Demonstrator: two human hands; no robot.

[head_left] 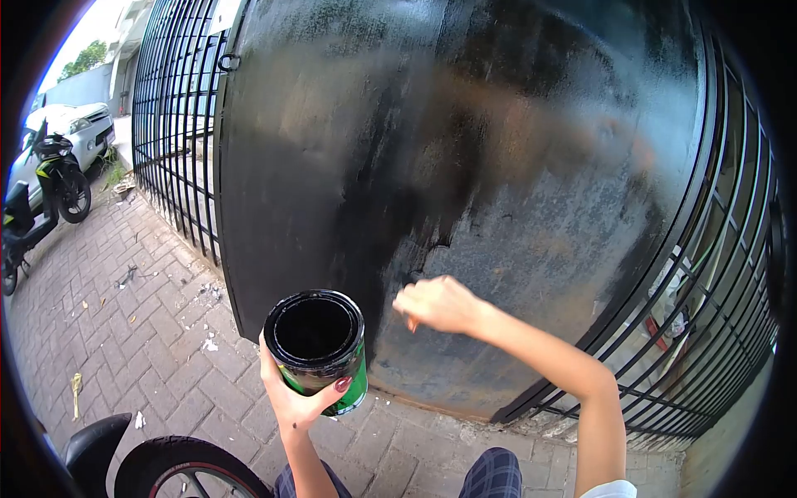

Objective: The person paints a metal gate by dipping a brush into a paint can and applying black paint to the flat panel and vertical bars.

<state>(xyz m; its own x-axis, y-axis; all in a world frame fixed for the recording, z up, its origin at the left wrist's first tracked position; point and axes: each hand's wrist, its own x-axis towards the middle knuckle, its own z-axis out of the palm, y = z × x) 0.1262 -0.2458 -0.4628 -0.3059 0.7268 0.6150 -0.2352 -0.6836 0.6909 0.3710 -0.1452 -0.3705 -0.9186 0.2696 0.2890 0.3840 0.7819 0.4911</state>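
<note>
My left hand (pixel 292 388) is wrapped around the side of a green paint can (pixel 353 390), thumb at the front. The can is open at the top, with black paint (pixel 314 329) inside and dark smears on its rim. My right hand (pixel 440 304) is closed in front of the lower part of a large metal gate panel (pixel 515 257). A small brownish-orange bit shows below its fingers; the rest of what it grips is hidden. Wet-looking black paint covers the panel's left side and top, while the lower right is dull, patchy grey.
Black barred fencing (pixel 178 124) flanks the panel on the left, and more bars (pixel 706 307) stand on the right. A motorbike (pixel 51 187) and a white car (pixel 87 133) are parked far left. A wheel (pixel 178 465) sits close by at lower left on the paving (pixel 149 332).
</note>
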